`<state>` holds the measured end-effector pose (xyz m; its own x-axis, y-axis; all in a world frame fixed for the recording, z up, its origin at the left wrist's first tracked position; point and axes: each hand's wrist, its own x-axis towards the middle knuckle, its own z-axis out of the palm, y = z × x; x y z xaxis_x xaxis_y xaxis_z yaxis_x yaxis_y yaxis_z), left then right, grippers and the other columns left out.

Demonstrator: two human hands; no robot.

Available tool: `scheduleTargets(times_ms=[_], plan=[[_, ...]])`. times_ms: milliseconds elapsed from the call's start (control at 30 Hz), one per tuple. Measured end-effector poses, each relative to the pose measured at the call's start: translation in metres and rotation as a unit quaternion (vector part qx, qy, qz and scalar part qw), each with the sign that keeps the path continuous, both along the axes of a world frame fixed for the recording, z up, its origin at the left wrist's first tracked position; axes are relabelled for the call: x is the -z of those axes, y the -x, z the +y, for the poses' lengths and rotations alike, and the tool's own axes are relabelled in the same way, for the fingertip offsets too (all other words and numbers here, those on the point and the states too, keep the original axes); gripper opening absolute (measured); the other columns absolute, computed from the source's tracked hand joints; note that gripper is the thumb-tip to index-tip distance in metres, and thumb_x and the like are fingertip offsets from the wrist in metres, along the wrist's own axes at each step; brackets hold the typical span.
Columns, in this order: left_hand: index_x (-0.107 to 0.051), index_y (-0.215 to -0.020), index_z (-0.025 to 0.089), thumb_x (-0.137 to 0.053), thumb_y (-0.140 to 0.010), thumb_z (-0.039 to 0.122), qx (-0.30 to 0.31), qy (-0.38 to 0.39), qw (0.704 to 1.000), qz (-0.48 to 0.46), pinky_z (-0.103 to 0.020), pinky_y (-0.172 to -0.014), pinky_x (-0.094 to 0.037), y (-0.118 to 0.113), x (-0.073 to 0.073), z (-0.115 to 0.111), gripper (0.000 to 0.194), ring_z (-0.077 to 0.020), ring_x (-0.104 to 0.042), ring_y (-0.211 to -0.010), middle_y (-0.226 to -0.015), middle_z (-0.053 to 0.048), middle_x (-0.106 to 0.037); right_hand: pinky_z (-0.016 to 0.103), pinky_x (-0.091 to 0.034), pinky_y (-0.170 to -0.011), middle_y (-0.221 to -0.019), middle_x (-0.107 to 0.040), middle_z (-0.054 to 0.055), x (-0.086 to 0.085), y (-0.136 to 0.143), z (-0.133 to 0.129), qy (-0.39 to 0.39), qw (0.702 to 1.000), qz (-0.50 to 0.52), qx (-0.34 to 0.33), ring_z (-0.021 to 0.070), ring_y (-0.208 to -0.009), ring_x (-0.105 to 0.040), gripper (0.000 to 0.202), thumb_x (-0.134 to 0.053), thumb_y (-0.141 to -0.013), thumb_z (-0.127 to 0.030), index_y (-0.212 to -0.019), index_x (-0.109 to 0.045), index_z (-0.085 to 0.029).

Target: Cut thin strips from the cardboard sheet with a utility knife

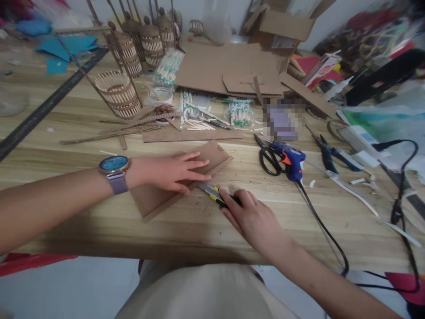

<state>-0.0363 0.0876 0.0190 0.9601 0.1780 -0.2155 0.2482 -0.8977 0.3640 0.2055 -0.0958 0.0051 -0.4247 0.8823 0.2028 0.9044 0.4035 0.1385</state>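
A piece of brown cardboard (149, 199) lies at an angle on the wooden table in front of me. My left hand (175, 170), with a watch (114, 164) on its wrist, rests flat on this piece with fingers spread. In my right hand (254, 217) is a black and yellow utility knife (215, 195). Its blade points left and meets the near edge of the cardboard beside my left fingers. A narrow strip runs along that near edge; whether it is fully separate I cannot tell.
Beyond the cardboard lie cardboard strips (192, 135), bundled sticks (239, 111) and a tape roll (160, 94). Scissors (270, 160), a blue glue gun (292, 159) with a trailing cord, and pliers (327, 153) are to the right. Small stick baskets (117, 95) stand back left.
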Motion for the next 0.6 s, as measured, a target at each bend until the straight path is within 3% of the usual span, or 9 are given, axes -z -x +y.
scheduleTargets(times_ms=[133,367,600], plan=[[-0.033,-0.158,0.038,-0.073,-0.085,0.059,-0.013,0.031,0.999,0.025,-0.058,-0.124,-0.015,0.006,0.004,-0.005,0.086,-0.0394,0.001,-0.157,-0.172,-0.006,-0.011,0.027,-0.053,-0.06,-0.091,-0.063,0.009,0.002,-0.008,0.003,0.004,1.0,0.022,-0.012,0.0181,-0.073,-0.062,0.045,-0.033,-0.107,-0.039,-0.135,-0.061,-0.017],[-0.032,-0.159,0.037,-0.07,-0.087,0.061,-0.066,0.036,0.997,0.035,-0.06,-0.123,-0.015,-0.017,0.002,-0.007,0.084,-0.0426,0.012,-0.155,-0.172,-0.009,0.001,0.031,-0.058,-0.063,-0.096,-0.063,0.01,0.004,-0.034,0.013,0.009,0.999,0.031,-0.043,0.02,-0.079,-0.067,0.048,-0.032,-0.107,-0.042,-0.134,-0.063,-0.016],[-0.03,-0.16,0.034,-0.084,-0.07,0.062,-0.008,0.061,0.996,0.059,-0.055,-0.125,-0.01,-0.016,-0.002,0.005,0.108,-0.042,0.01,-0.155,-0.172,-0.01,0.002,0.029,-0.058,-0.06,-0.094,-0.063,0.01,0.001,-0.037,0.019,0.017,0.998,0.05,-0.046,0.0188,-0.076,-0.068,0.048,-0.032,-0.107,-0.041,-0.133,-0.064,-0.016]])
